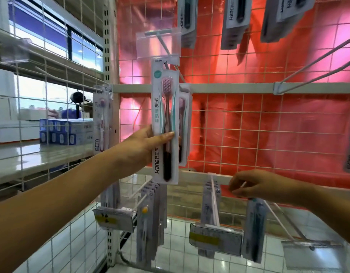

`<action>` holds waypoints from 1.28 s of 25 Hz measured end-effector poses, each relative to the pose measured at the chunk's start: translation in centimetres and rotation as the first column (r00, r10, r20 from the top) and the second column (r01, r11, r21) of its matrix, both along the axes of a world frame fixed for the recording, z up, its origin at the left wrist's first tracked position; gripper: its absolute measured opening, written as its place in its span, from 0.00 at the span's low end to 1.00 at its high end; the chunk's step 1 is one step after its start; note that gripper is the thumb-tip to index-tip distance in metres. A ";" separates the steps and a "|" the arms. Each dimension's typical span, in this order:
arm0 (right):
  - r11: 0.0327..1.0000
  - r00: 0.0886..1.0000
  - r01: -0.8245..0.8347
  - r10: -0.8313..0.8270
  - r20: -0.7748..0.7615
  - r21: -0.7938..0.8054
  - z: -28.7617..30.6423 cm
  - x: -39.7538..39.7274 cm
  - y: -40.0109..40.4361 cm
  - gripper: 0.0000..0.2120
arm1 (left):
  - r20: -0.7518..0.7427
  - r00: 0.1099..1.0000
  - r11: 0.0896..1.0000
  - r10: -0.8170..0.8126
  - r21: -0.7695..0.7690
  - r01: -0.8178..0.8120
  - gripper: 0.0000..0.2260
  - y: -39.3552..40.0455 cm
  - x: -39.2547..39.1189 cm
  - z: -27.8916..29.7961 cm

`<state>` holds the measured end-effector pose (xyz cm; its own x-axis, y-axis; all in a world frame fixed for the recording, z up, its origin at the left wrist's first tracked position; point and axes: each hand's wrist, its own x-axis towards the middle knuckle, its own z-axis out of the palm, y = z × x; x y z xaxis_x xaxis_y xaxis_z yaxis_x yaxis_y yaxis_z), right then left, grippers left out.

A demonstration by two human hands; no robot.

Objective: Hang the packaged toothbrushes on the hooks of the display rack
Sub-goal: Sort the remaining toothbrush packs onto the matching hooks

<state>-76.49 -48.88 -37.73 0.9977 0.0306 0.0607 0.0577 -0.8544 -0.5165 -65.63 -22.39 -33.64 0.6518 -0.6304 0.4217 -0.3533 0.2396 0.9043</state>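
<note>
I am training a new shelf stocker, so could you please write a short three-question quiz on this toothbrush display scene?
1. True or false: the left hand grips the pink-bristled toothbrush pack.
2. What is the right hand at?
A. a white hook on the lower rail
B. the blue boxes
C. the floor
3. What colour is the sheet behind the wire grid?

Key: 1 true; 2 A; 3 red.

red plastic sheet (pixel 249 125), stacked blue boxes (pixel 60 133)
</note>
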 end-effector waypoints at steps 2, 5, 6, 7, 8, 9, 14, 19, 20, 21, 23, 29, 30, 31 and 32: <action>0.999 1.000 0.000 0.000 0.012 0.035 -0.1 -0.4 -0.1 0.06 | -0.011 1.000 1.000 -0.013 0.017 0.013 0.17 -0.2 0.2 -0.1; 0.997 0.999 0.016 -0.019 0.037 0.080 -0.5 -0.7 -0.4 0.05 | -0.003 1.000 0.997 -0.002 0.075 0.002 0.18 -1.1 1.2 -0.2; 0.994 0.998 0.028 -0.033 0.048 0.105 -0.6 -0.7 -0.6 0.05 | 0.005 1.000 0.995 0.006 0.095 -0.007 0.15 -1.6 1.6 -0.1; 0.990 0.997 0.041 -0.049 0.056 0.133 -0.8 -0.8 -0.7 0.05 | 0.015 1.000 0.993 0.018 0.117 -0.019 0.11 -2.1 1.9 -0.1; 0.986 0.996 0.053 -0.064 0.064 0.155 -1.1 -0.9 -1.0 0.05 | 0.023 0.999 0.990 0.031 0.139 -0.034 0.08 -2.7 2.2 0.0; 0.983 0.994 0.064 -0.078 0.073 0.170 -1.3 -1.0 -1.2 0.04 | 0.028 0.999 0.987 0.045 0.153 -0.049 0.07 -3.3 2.7 0.1; 0.965 0.981 0.105 -0.139 0.133 0.239 -2.0 -2.2 -2.8 0.06 | -0.005 0.993 0.981 0.119 0.156 -0.116 0.05 -6.0 5.0 0.3; 0.924 0.933 0.185 -0.272 0.234 0.336 -1.4 -3.9 -4.4 0.08 | 0.010 0.970 0.958 0.244 0.151 -0.243 0.07 -8.0 6.5 -0.5; 0.921 0.931 0.200 -0.285 0.229 0.335 -1.2 -4.4 -4.8 0.08 | 0.002 0.964 0.952 0.267 0.155 -0.264 0.10 -8.4 7.1 -0.9; 0.917 0.929 0.213 -0.297 0.221 0.338 -1.0 -4.9 -5.2 0.07 | 0.001 0.964 0.947 0.265 0.187 -0.261 0.12 -8.5 7.6 -1.3; 0.904 0.920 0.244 -0.331 0.212 0.352 -0.6 -5.8 -6.3 0.06 | 0.049 0.967 0.879 0.250 0.406 -0.248 0.16 -8.0 8.3 -2.0; 0.877 0.874 0.327 -0.422 0.241 0.353 0.2 -8.0 -9.3 0.07 | 0.511 0.797 -0.094 -0.322 0.821 -0.564 0.31 -9.1 7.7 -2.1; 0.875 0.862 0.342 -0.437 0.255 0.342 0.2 -8.5 -9.8 0.07 | 0.530 0.746 -0.084 -0.403 0.790 -0.607 0.28 -10.6 6.2 -2.0; 0.870 0.850 0.359 -0.455 0.267 0.339 0.2 -9.0 -10.3 0.07 | 0.534 0.714 -0.028 -0.452 0.792 -0.610 0.22 -12.3 4.1 -1.7; 0.862 0.839 0.371 -0.471 0.274 0.345 0.3 -9.6 -10.8 0.07 | 0.529 0.703 0.041 -0.475 0.812 -0.583 0.18 -14.2 1.9 -1.3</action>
<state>-86.06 -59.69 -37.46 0.8239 -0.4546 0.3384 -0.0629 -0.6668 -0.7426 -63.73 -36.54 -34.89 0.6539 -0.7061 -0.2717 -0.7564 -0.6172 -0.2166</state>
